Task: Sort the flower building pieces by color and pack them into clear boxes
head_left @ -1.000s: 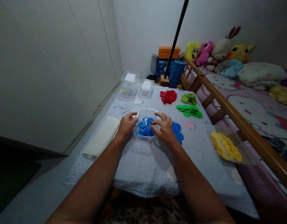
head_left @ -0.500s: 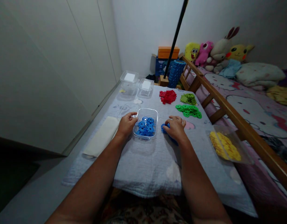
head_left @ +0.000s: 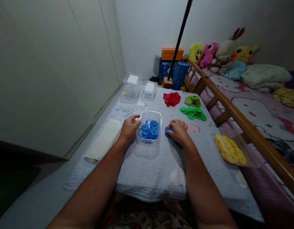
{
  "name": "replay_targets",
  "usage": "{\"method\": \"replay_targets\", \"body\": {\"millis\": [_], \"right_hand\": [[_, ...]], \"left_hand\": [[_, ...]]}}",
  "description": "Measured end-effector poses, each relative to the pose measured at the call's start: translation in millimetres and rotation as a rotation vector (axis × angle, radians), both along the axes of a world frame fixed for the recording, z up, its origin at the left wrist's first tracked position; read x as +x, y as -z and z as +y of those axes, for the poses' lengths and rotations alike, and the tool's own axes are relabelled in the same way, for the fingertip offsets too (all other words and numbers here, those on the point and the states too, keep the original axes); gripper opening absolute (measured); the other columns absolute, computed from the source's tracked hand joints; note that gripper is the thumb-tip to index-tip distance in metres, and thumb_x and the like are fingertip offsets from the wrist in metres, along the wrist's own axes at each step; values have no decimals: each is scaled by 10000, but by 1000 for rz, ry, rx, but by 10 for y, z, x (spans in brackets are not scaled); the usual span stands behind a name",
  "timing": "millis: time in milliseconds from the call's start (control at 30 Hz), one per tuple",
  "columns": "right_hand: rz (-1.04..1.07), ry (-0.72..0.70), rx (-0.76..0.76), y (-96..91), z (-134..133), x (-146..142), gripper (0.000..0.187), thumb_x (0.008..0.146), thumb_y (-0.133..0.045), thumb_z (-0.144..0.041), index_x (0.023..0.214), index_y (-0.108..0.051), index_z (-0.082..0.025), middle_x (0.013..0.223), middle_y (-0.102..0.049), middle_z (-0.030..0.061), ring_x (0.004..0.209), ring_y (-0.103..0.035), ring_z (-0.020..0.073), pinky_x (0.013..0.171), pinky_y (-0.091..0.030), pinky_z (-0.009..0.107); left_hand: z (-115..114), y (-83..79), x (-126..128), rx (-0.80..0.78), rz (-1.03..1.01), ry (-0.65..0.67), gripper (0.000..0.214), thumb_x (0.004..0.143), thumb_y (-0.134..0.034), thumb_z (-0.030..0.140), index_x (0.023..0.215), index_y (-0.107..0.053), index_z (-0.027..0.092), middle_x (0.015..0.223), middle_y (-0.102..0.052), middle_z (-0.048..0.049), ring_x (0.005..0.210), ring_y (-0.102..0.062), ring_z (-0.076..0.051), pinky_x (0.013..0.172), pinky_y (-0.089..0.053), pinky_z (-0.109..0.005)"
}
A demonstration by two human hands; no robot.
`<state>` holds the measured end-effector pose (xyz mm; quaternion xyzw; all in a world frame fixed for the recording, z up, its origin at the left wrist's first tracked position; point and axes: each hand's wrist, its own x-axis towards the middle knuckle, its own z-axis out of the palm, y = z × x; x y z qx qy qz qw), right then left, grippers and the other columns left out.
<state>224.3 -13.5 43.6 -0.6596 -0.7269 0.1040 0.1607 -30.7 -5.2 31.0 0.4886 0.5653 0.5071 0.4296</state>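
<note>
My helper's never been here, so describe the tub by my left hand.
On the cloth-covered table beside the wooden rail, look between the left hand and right hand. The clear tub there is the only one holding blue pieces.

Head view, my only feed | behind and above left grip (head_left: 130, 128), right grip (head_left: 178, 131) | facing forward-down over worktop (head_left: 147, 175) | fairly near

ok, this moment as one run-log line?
left hand: at left rim of clear box | right hand: on blue pile right of box | box contents: blue pieces
</note>
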Motion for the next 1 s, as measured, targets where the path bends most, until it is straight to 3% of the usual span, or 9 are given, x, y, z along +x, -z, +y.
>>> {"method": "replay_targets", "body": {"millis": [200, 333, 467, 600, 767, 1000], "right_hand": [[360, -19, 77, -59, 63, 84, 53, 750, -687, -274, 726, -679, -229, 921, -659, 35, 980, -576, 236, 942, -421, 401], [679, -22, 161, -124, 61, 55, 158, 758, -677, -360, 701, -625, -222, 721, -602, -10, 735, -557, 180, 751, -444, 324], [838, -24, 225, -221, -29, -110, 193, 779, -695, -395, 732, -630, -220, 706, -613, -20, 708, -555, 164, 716, -441, 302], [832, -80, 242, -258, -114, -277, 167, 807, -688, -372, 742, -633, -228, 743, -644, -11, 752, -586, 176, 775, -465, 319], [668, -181, 273, -202, -158, -397, 108, 836, -677, -314, 757, -649, -247, 850, -705, 19, 914, -614, 226, 934, -443, 394], [411, -258, 191, -188, -211, -539, 49, 861, -710, -261, 812, -707, -261, 1268, -704, 35, 1306, -480, 283, 1159, -274, 508]], "left_hand": [[-3, 0, -1, 0, -5, 2, 508, 707, -684, 387, 1140, -718, 123, 558, -428, 71, 488, -360, -94, 484, -258, -228], [4, 8, -7, -2, 7, -1, 501, 712, -678, 380, 1143, -720, 127, 560, -436, 68, 490, -368, -97, 482, -260, -227], [12, 22, -10, -1, 5, 6, 506, 715, -679, 389, 1146, -719, 129, 569, -451, 63, 498, -388, -101, 487, -275, -227], [15, 31, -3, -3, -7, 4, 496, 714, -684, 390, 1136, -719, 132, 568, -451, 63, 497, -399, -103, 486, -277, -229], [16, 35, 11, 3, 4, 5, 485, 722, -682, 392, 1129, -718, 130, 558, -432, 73, 486, -370, -95, 483, -272, -225], [15, 42, 30, -1, -14, 9, 499, 721, -688, 389, 1148, -704, 132, 565, -449, 73, 487, -391, -96, 488, -298, -220]]}}
